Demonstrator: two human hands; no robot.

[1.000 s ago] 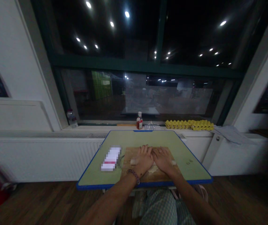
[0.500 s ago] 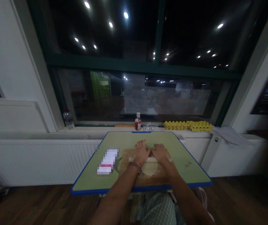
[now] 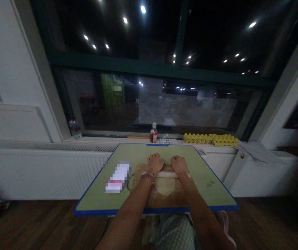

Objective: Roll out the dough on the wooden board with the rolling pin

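Note:
A pale rolling pin lies crosswise on a wooden board, at the far edge of a thin, roundish sheet of dough. On its left part presses my left hand, with a beaded bracelet at the wrist and the fingers bent forward over the pin. My right hand bears on the right part, fingers curled, a ring showing. The pin's middle shows between the hands; its contact with the palms is hidden beneath them.
The board rests on a green table with a blue rim. A blurred-out phone-like object lies left of the board. On the windowsill stand a small bottle with red liquid, a clear bottle and yellow egg trays.
My hands have moved farther apart, and the fingers of my right hand are more curled. More of the rolling pin shows between them. The camera view has shifted slightly.

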